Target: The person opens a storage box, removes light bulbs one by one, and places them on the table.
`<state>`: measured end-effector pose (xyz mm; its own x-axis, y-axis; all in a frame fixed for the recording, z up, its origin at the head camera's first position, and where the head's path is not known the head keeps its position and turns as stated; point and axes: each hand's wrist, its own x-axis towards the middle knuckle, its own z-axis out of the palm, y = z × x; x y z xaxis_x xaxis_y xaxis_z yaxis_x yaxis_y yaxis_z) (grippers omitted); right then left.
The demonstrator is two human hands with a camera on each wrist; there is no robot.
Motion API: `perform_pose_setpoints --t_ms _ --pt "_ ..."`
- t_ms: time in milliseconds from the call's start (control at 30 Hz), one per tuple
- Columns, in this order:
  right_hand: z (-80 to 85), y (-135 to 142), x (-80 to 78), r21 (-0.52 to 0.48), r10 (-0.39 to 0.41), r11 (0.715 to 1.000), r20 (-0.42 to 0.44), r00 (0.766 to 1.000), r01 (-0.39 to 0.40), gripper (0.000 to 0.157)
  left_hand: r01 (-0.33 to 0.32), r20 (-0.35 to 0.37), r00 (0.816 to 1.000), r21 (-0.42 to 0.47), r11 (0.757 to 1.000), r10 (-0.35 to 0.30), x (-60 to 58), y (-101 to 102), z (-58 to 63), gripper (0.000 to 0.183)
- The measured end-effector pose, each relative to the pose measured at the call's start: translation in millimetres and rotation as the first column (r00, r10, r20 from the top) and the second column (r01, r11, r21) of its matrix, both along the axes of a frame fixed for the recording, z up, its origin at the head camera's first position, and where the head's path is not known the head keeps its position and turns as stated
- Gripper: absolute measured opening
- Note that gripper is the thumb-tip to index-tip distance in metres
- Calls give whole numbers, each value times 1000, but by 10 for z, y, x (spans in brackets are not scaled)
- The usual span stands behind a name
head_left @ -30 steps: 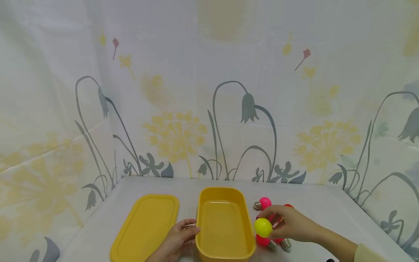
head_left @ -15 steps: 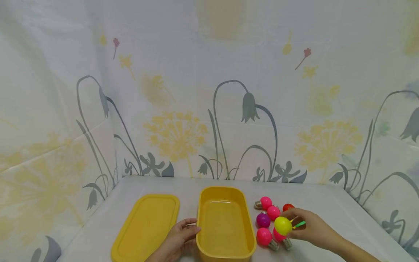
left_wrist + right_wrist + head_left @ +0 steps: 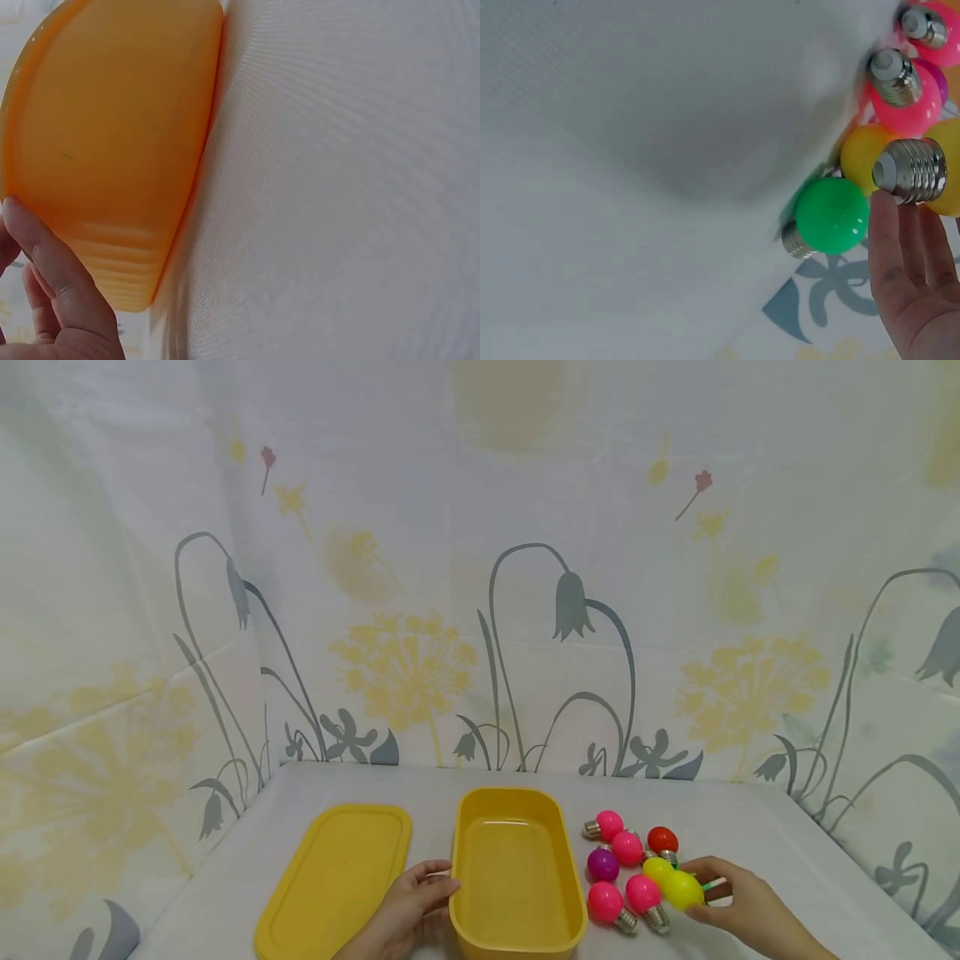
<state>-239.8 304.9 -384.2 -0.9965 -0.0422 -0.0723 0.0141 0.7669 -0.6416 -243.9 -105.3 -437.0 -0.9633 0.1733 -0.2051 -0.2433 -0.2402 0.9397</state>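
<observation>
In the head view my left hand (image 3: 405, 902) is at the left side of a yellow plastic box (image 3: 517, 939), its thumb tip overlapping the rim and its fingers by the outer wall. The left wrist view has a fingertip right at the rim. Right of the box, my right hand (image 3: 746, 906) holds a yellow light bulb (image 3: 684, 891) between thumb and fingers. The bulb's metal screw base (image 3: 913, 171) points toward the palm, with fingertips close to it. A second yellow bulb (image 3: 657, 870) lies just behind, and a green bulb (image 3: 832, 216) is partly hidden by the hand in the head view.
Around the right hand lie several pink bulbs (image 3: 606, 902), a purple bulb (image 3: 603, 864) and a red bulb (image 3: 663, 840). A flat yellow lid (image 3: 337, 877) lies left of the box. A flower-patterned curtain (image 3: 420, 568) surrounds the white table (image 3: 738, 818).
My right hand has moved right with the yellow bulb, away from the box, uncovering the purple, pink and second yellow bulbs. The left hand and box have stayed in place.
</observation>
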Motion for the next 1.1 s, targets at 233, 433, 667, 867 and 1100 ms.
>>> perform_pose_setpoints --t_ms 233,433,667,867,1100 --pt "-183 80 -41 -18 -81 996 56 995 82 55 2 -9 1000 9 1000 -2 8 -2 -1 40" --pt "-284 98 -56 -1 -87 996 67 994 88 49 0 -6 1000 11 1000 0 12 9 12 39" --pt "-313 73 -72 34 -77 997 64 995 75 47 6 5 1000 5 1000 -6 12 11 8 39" --pt "-288 54 -84 38 -88 996 79 993 85 49 19 -16 1000 4 1000 -19 0 14 -21 37" --pt "-198 69 -63 61 -77 995 58 995 73 51 55 -50 997 -105 993 -61 4 -64 0 38"
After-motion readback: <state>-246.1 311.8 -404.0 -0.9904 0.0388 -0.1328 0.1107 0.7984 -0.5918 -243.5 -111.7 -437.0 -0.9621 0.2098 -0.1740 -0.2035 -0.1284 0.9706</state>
